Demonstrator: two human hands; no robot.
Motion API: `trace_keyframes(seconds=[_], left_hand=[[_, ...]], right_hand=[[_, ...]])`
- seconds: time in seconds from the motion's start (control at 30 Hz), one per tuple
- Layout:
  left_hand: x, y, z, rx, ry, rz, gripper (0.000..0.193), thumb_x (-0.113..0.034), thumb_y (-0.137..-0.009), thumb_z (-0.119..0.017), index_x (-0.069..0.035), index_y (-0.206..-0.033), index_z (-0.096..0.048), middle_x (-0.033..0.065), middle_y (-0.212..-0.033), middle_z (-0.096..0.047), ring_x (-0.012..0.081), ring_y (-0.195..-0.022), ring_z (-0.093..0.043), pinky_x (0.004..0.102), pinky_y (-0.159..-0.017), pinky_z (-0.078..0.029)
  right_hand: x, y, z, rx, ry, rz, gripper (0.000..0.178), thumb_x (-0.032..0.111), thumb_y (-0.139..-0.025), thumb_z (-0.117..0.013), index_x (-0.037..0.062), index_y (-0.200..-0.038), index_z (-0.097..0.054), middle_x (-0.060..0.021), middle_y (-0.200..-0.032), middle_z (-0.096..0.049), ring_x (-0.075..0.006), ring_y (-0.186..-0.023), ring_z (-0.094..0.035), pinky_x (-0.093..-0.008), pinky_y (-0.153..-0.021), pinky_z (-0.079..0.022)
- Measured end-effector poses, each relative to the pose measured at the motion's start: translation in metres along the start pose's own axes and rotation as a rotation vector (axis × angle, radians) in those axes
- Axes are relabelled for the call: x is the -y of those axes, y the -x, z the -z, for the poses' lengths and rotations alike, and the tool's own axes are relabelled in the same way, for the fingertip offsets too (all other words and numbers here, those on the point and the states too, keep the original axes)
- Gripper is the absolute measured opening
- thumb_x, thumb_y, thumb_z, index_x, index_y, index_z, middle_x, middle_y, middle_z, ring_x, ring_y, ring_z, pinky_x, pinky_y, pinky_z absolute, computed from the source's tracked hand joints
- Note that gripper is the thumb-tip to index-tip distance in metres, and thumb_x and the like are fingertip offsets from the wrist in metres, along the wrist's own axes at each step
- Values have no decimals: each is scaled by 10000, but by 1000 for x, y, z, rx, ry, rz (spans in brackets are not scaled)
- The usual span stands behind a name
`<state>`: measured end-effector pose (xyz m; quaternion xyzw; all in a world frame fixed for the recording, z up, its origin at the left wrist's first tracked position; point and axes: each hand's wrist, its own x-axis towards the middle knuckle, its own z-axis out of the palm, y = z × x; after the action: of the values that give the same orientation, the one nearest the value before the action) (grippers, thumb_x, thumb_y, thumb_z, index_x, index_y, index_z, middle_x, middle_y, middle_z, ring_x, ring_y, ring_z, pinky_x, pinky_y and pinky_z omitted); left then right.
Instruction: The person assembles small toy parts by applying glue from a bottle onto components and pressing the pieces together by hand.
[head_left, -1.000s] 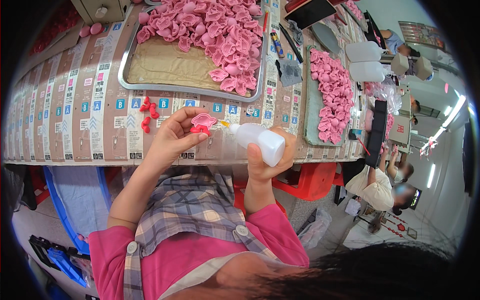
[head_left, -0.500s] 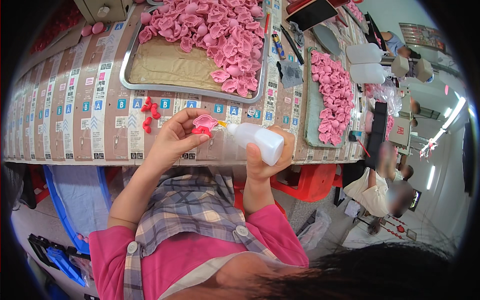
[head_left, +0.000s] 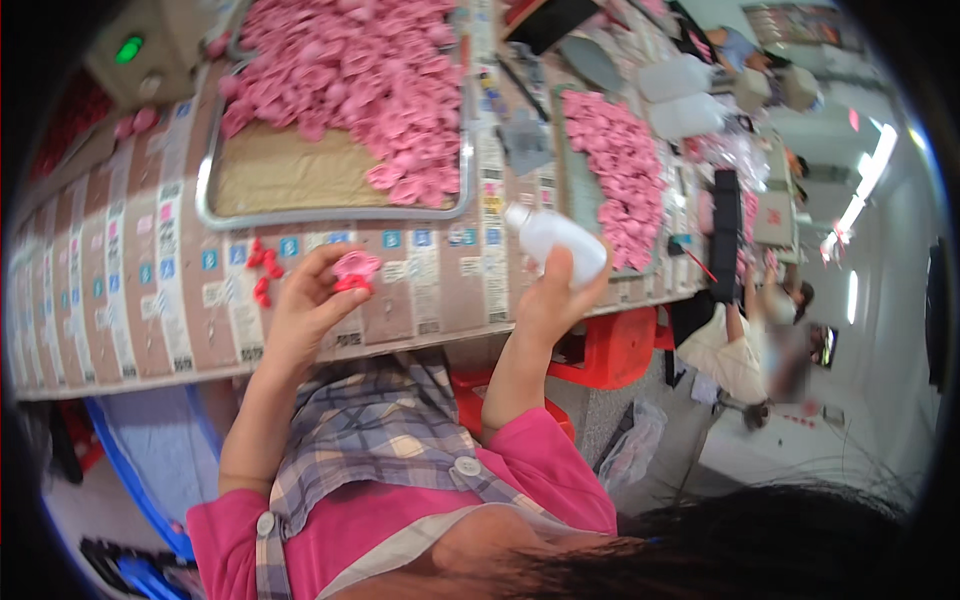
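Note:
Between the thumb and fingers of my left hand (head_left: 302, 305) is a small pink moulded piece (head_left: 356, 265), with a red piece (head_left: 352, 284) against its lower side. My right hand (head_left: 558, 297) is wrapped around a whitish squeeze bottle (head_left: 562, 243), tilted with its neck toward the upper left. Motion blurs the bottle's tip, which is apart from the pink piece. Beside my left hand, several small red pieces (head_left: 264, 266) lie on the table (head_left: 185, 330). Beyond both hands stands a metal tray (head_left: 335, 219) heaped with pink moulded pieces (head_left: 350, 85).
A greenish tray (head_left: 578, 160) with more pink pieces lies to the right, near white plastic jugs (head_left: 688, 115). A box with a green light (head_left: 129, 49) stands at the far left. Red stools (head_left: 612, 352) are under the table edge. Other people sit farther right.
The bottle in my right hand has pulled away from the pink piece to the right; its tip was at that piece's edge before. My left hand keeps its hold. The whole view has shifted.

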<state>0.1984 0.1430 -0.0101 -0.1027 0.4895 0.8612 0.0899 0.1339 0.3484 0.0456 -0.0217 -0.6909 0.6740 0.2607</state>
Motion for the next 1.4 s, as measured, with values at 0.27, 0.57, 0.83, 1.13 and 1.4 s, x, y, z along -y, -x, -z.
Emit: trace_keyframes(seconds=[0.27, 0.57, 0.83, 1.13, 1.4], left_hand=[[3, -7, 11, -1, 35, -81, 430, -18, -728, -608, -6, -1125, -444, 131, -1054, -548, 154, -907, -551, 272, -789, -448], [-3, -11, 10, -70, 6, -81, 464, -75, -717, -648, -10, -1125, -437, 121, -1050, -530, 149, -869, -523, 267, -786, -429], [-3, -16, 7, -73, -17, -68, 459, -64, -720, -640, -4, -1126, -434, 116, -1042, -531, 150, -869, -523, 268, -788, -428], [-2, -15, 5, -77, -33, -82, 446, -59, -746, -605, -10, -1150, -423, 116, -1076, -533, 138, -863, -542, 258, -788, -438], [0, -11, 12, -35, -52, -97, 440, -30, -733, -610, 6, -1137, -440, 111, -1057, -543, 136, -853, -548, 263, -763, -444]], right_hand=[[-101, -76, 30, 111, 661, -11, 294, 241, -714, -644, -7, -849, -559, -145, -812, -576, -235, -755, -566, -339, -667, -426], [-99, -85, 42, -16, 949, 407, 255, 201, -732, -613, 30, -916, -570, -137, -841, -563, -302, -829, -500, -392, -745, -375], [-112, -139, 119, 4, 1561, 420, 140, 174, -652, -651, 100, -745, -578, -56, -770, -585, -227, -847, -490, -396, -745, -353], [-44, -30, 40, 507, 398, -93, 260, 243, -789, -591, 25, -929, -605, -104, -845, -613, -202, -802, -560, -317, -700, -435], [-64, 13, 20, 532, 715, 229, 255, 247, -730, -624, 63, -907, -617, -84, -838, -558, -227, -829, -505, -340, -768, -377]])
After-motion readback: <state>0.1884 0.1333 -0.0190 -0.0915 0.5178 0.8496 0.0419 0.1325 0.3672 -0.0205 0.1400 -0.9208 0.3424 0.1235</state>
